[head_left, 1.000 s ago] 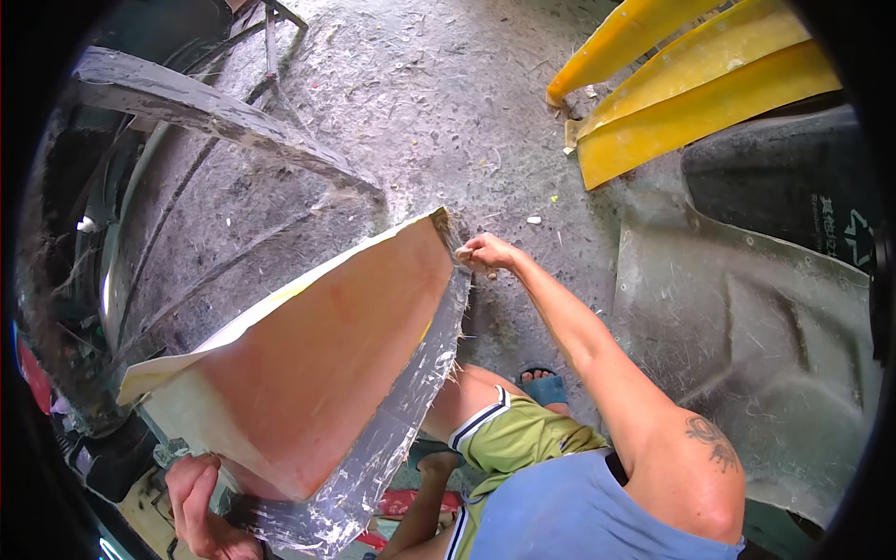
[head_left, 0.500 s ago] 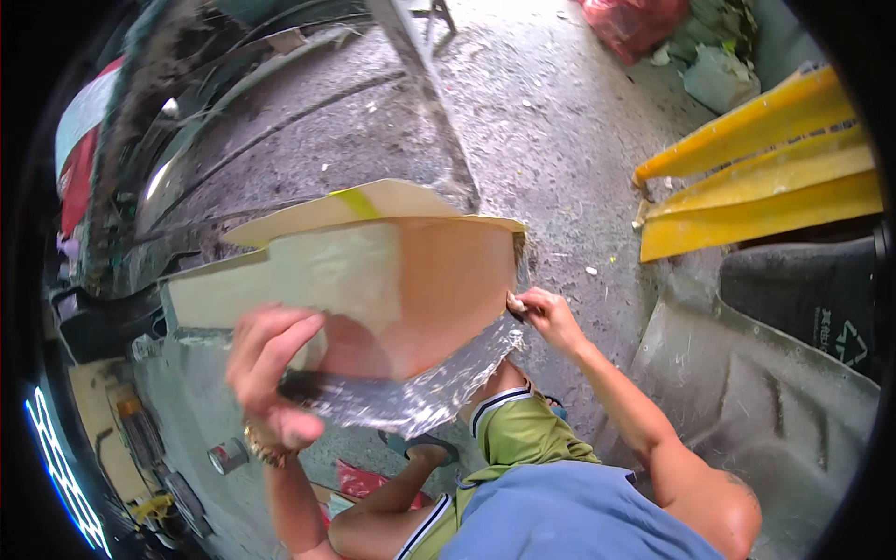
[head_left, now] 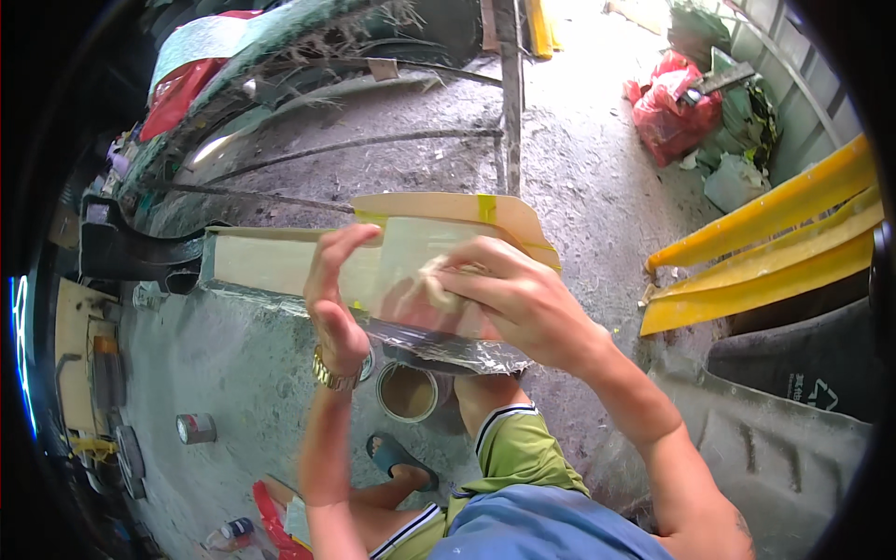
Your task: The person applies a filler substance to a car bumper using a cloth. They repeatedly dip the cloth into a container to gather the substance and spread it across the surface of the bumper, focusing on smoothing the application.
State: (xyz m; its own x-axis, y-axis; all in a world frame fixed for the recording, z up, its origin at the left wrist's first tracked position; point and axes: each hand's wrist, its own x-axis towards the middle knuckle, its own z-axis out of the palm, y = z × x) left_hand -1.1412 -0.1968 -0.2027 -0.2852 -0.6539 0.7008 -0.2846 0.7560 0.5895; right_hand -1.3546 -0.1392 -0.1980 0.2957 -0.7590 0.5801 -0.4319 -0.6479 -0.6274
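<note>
A long, shallow moulded panel point(head_left: 271, 261) lies across in front of me. It is cream at the left and glossy, partly pinkish, towards the right, with a ragged grey front edge point(head_left: 467, 355). Above its middle, my right hand point(head_left: 537, 299) is closed in a pinch on a crumpled pale wad point(head_left: 435, 283) that looks like cloth. Whether the wad touches the surface is hard to tell. My left hand point(head_left: 338, 299), with a metal watch at the wrist, is raised at the panel's middle left, fingers apart and nothing in them.
Below the panel's front edge stands an open tin point(head_left: 436, 397) with brownish contents. A smaller can point(head_left: 196, 428) is further left. Yellow curved pieces point(head_left: 765, 280) and a grey sheet point(head_left: 747, 448) lie at right. Behind stands a metal frame point(head_left: 511, 103); red bags point(head_left: 677, 107) sit beyond.
My right hand has moved from the panel's right edge to above its middle, carrying the pale wad. My left hand has turned more upright. The whole view has shifted, and the open tin now shows.
</note>
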